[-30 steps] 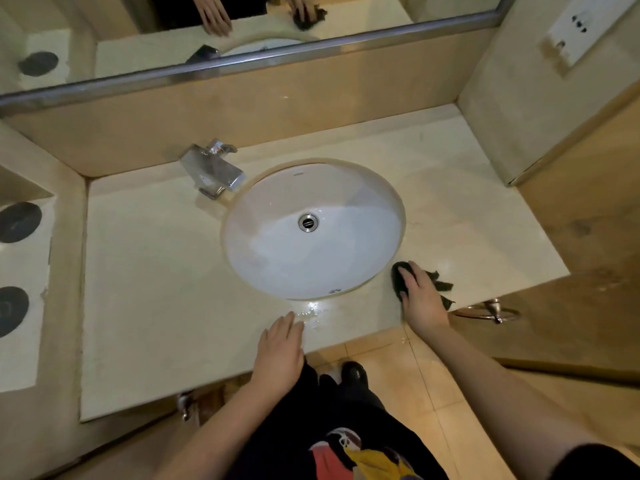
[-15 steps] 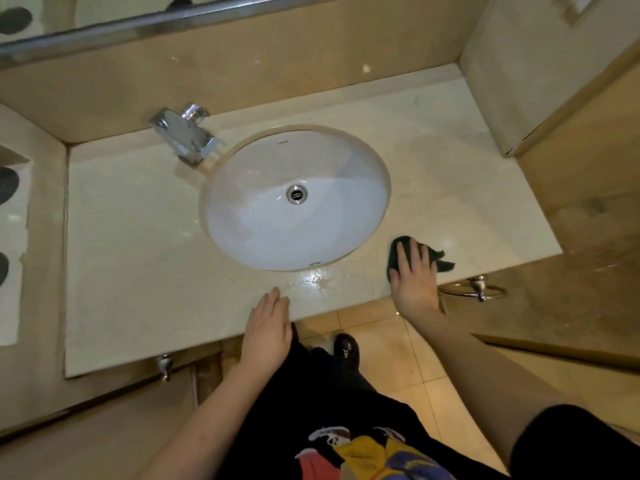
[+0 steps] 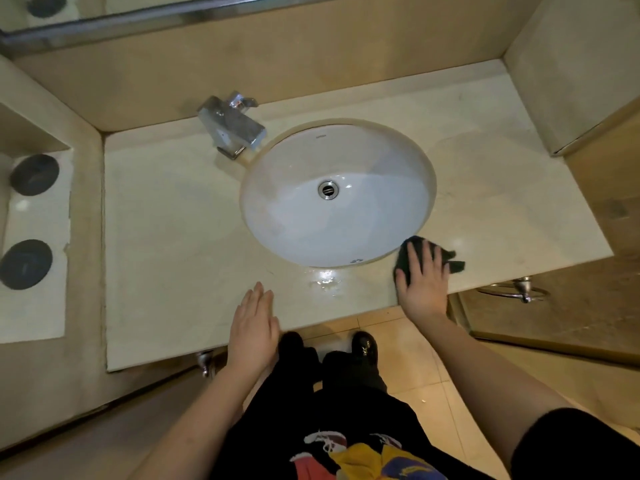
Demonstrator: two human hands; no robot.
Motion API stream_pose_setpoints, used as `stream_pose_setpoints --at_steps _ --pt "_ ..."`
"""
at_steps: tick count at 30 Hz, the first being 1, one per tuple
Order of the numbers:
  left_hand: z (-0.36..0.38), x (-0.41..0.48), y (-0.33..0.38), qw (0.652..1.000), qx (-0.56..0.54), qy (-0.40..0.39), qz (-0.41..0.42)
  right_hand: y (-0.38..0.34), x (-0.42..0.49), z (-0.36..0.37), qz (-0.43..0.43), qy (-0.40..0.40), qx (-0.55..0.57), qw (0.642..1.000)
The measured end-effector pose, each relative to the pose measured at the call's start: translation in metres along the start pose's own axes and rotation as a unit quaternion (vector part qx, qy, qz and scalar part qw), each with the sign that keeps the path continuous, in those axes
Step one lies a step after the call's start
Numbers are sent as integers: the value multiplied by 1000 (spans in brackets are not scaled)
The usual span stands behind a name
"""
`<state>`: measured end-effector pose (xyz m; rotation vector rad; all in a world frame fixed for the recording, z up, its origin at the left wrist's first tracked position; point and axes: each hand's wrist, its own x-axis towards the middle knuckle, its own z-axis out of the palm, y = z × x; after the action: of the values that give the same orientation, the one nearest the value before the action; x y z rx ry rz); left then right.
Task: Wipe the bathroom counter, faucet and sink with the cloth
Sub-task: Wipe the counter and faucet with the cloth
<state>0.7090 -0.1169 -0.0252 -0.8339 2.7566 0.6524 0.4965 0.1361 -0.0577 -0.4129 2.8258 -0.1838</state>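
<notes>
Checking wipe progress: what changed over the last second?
Barely anything: the right hand pressing the cloth on the counter by the front-right rim of the sink shifted only slightly. Nothing grasped or released. The left hand stays flat at the front edge; faucet and wet patch unchanged.

Your cloth (image 3: 405, 258) is dark, near black, on a cream marbled counter (image 3: 166, 244). The sink (image 3: 301, 223) is white, the faucet (image 3: 231, 127) silver. Your shoes (image 3: 363, 348) are black.

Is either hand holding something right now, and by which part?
Nothing is gripped. The right hand presses flat on the middle of the cloth on the counter, fingers straight. The left hand rests open at the counter's edge.
</notes>
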Motion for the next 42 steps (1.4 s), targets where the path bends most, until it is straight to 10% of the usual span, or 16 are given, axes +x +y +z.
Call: stream_pose_setpoints --at_steps 18,25,30,37,42 --pt "-47 -7 -122 995 -40 72 -53 -281 -82 79 -411 -92 -41 906" --pt "-43 -28 -145 988 -81 52 -120 -144 -46 44 -79 11 1 997" --pt "-35 -42 -151 986 -95 37 -129 -105 -33 27 75 20 20 997" --pt "-41 -55 -159 977 -119 84 -156 -245 -79 68 -301 -48 -50 951" --pt "-58 -67 -165 964 -122 107 -209 -338 -72 87 -617 -125 -100 770"
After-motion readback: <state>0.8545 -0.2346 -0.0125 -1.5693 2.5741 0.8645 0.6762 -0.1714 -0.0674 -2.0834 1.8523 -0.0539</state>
